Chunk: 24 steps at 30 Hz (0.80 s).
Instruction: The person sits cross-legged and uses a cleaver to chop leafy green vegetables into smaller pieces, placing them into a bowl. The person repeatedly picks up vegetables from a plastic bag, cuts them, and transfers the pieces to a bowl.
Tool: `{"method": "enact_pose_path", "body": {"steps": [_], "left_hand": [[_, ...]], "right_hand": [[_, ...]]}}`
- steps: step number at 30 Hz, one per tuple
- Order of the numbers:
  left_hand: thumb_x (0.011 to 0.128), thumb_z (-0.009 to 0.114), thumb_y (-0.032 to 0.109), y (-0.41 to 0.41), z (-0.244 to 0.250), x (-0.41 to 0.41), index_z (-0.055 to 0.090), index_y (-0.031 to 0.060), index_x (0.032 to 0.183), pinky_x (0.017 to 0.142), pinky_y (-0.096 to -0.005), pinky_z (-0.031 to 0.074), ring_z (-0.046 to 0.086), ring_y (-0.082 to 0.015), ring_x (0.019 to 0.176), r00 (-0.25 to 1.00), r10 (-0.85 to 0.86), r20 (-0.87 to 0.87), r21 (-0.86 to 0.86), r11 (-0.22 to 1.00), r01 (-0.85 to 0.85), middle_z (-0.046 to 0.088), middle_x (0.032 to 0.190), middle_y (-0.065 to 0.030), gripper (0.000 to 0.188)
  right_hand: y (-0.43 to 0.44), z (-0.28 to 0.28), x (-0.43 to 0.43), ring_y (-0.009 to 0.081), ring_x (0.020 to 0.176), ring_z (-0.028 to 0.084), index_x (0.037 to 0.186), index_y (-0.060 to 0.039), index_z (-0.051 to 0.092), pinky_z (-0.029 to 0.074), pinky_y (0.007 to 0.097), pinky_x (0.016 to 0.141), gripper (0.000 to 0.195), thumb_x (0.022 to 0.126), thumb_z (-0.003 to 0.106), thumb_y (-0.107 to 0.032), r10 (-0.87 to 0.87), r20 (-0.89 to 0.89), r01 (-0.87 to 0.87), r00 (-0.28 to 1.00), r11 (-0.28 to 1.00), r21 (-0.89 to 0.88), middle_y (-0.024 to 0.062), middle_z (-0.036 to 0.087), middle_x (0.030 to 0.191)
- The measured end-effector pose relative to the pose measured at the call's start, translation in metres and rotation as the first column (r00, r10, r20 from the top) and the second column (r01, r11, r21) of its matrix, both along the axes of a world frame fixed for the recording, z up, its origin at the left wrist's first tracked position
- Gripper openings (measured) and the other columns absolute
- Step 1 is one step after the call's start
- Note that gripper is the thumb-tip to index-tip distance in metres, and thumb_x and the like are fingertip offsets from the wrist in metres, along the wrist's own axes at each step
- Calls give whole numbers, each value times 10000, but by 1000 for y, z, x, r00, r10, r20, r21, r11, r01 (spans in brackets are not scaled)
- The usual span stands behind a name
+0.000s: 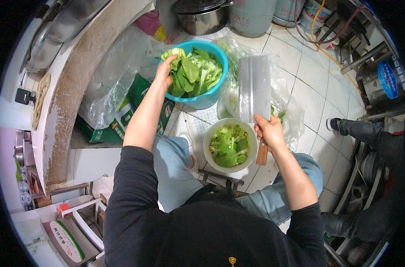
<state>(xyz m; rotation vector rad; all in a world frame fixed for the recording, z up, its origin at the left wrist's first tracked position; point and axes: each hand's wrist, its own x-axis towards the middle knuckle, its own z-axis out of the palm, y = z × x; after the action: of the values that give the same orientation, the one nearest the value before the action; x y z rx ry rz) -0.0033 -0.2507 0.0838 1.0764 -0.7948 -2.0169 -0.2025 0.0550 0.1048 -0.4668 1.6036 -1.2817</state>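
Note:
My left hand [165, 71] is at the left rim of a turquoise plastic tub [202, 101], its fingers around a head of bok choy [175, 53]. Loose green leaves [202, 68] fill much of the tub. In my right hand [270, 131] is a cleaver with a wide metal blade [254, 86] and a wooden handle [262, 153]; the blade points away from me. Between my knees stands a pale green bowl [207, 157] holding cut leaves and stem ends [229, 145]. Behind the blade lies a clear plastic bag [229, 50] with more greens inside.
Clear plastic sheeting [105, 80] and a green printed sack [140, 93] lie at the left. A steel pot [202, 21] and a grey-blue gas cylinder [252, 16] stand on the tiled floor beyond. At the right are another person's dark-trousered legs [362, 133] beside shelving with stacked plates [368, 167].

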Motion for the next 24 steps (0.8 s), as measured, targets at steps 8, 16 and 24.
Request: {"method": "enact_pose_path", "body": {"steps": [8,16,24], "left_hand": [[775,525,232,-50,-19,-14,558,-3,902,642,-314,481,580,-180,674,971,-194,137,-114,971,210,599,768,-80,269],[730,596,305,-63,-37,-26,502,47,1030,741,-314,437,542,-184,859,782,-51,621,-361,867,343,550,990,-85,407],[616,654,460,-74,-56,-45,87,25,1291,947,-451,224,265,-321,1184,135,450,883,-409,595,692,275,1253,-254,983]], "right_hand": [[4,7,-1,71,336,377,635,-49,479,277,202,298,174,771,526,-146,31,59,-37,998,995,92,-2,459,461],[8,-10,-6,67,354,379,677,-34,495,290,204,316,133,773,521,-122,26,71,-37,997,987,156,11,471,493],[11,-13,-9,68,362,375,706,-24,496,315,212,339,112,775,522,-108,16,137,-46,990,975,216,16,474,500]]}}
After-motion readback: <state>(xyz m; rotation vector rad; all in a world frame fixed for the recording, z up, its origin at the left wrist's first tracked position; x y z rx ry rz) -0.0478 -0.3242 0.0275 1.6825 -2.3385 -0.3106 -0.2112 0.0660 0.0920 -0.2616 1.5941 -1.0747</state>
